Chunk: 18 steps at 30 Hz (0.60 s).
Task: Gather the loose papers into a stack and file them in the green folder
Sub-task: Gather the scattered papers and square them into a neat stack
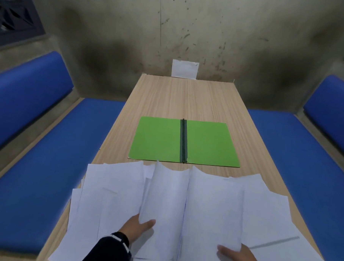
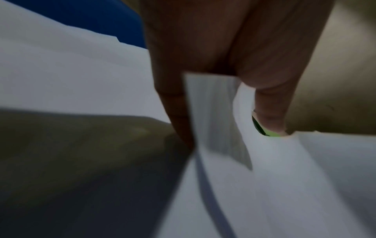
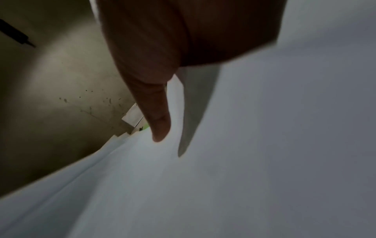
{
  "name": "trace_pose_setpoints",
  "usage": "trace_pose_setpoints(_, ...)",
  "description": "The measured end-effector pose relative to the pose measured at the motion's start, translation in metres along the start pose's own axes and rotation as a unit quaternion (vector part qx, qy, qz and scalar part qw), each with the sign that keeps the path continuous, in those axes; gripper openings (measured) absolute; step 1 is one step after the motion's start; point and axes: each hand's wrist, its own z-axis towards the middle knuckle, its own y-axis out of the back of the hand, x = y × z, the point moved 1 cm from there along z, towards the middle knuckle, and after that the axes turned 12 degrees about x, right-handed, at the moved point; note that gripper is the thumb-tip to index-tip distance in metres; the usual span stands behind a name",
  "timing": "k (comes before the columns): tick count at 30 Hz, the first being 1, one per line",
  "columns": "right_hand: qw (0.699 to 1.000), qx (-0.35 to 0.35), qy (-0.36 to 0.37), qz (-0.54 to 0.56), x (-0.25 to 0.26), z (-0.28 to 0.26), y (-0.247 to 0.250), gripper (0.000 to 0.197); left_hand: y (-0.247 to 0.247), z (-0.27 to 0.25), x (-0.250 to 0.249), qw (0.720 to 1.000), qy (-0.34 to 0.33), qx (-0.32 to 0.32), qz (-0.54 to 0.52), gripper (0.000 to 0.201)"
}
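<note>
Many loose papers (image 1: 113, 196) lie fanned over the near end of the table (image 1: 186, 99), some overhanging its edges. Just beyond them the green folder (image 1: 157, 139) lies open and flat, its dark spine (image 1: 184, 140) up the middle. Left hand (image 1: 136, 228) pinches the near edge of a raised sheaf (image 1: 164, 193), thumb on top, fingers (image 2: 175, 103) beneath. Right hand (image 1: 235, 255) holds the near corner of another sheaf (image 1: 213, 207), thumb over it; its other fingers are hidden under paper. Blue benches (image 1: 47, 164) flank the table
</note>
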Motion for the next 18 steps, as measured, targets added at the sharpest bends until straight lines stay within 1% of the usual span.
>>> trace_pose_setpoints(1, 1.000, 0.014, 0.007, 0.005, -0.002, 0.004, -0.004, 0.078, -0.005, 0.000, 0.000, 1.000, -0.001, 0.011, 0.002, 0.044)
trace_pose_setpoints(2, 0.999, 0.030, 0.012, 0.007, -0.002, 0.006, -0.008, 0.083, -0.010, 0.001, 0.001, 1.000, -0.003, 0.015, 0.009, 0.047)
trace_pose_setpoints(3, 0.999, 0.043, 0.012, 0.001, -0.001, 0.007, -0.012, 0.078, -0.013, 0.003, 0.003, 1.000, -0.001, 0.005, 0.016, 0.048)
trace_pose_setpoints(5, 0.999, 0.044, 0.017, -0.007, 0.001, 0.009, -0.017, 0.055, -0.014, 0.004, 0.006, 0.999, 0.012, -0.031, 0.025, 0.047)
trace_pose_setpoints(7, 1.000, -0.001, 0.016, -0.010, 0.000, 0.008, -0.013, 0.042, -0.008, -0.001, 0.002, 0.997, 0.022, -0.072, 0.033, 0.043)
trace_pose_setpoints(9, 0.999, -0.033, 0.013, -0.009, 0.000, 0.004, -0.004, 0.035, 0.005, -0.007, -0.003, 0.992, -0.006, -0.128, 0.013, 0.038)
trace_pose_setpoints(10, 0.999, -0.050, 0.011, -0.006, 0.000, 0.000, 0.003, 0.036, 0.015, -0.014, -0.008, 0.988, -0.029, -0.149, -0.021, 0.036)
trace_pose_setpoints(11, 0.998, -0.069, 0.003, 0.004, -0.001, -0.003, 0.011, 0.038, 0.027, -0.022, -0.012, 0.982, -0.051, -0.166, -0.069, 0.035)
trace_pose_setpoints(12, 0.996, -0.089, 0.008, 0.019, -0.002, -0.003, 0.019, 0.045, 0.043, -0.030, -0.015, 0.973, -0.073, -0.189, -0.113, 0.035)
trace_pose_setpoints(13, 0.994, -0.100, 0.021, 0.028, -0.001, -0.005, 0.026, 0.051, 0.062, -0.035, -0.015, 0.963, -0.089, -0.212, -0.139, 0.036)
trace_pose_setpoints(14, 0.992, -0.117, 0.033, 0.033, 0.002, -0.008, 0.032, 0.050, 0.079, -0.040, -0.016, 0.956, -0.104, -0.232, -0.143, 0.040)
trace_pose_setpoints(16, 0.988, -0.144, 0.041, 0.037, 0.007, -0.013, 0.041, 0.030, 0.107, -0.048, -0.015, 0.942, -0.148, -0.249, -0.168, 0.051)
trace_pose_setpoints(17, 0.988, -0.141, 0.046, 0.042, 0.012, -0.016, 0.042, 0.024, 0.114, -0.052, -0.017, 0.934, -0.175, -0.243, -0.193, 0.050)
trace_pose_setpoints(18, 0.988, -0.136, 0.051, 0.050, 0.016, -0.017, 0.041, 0.021, 0.114, -0.058, -0.022, 0.930, -0.190, -0.228, -0.215, 0.045)
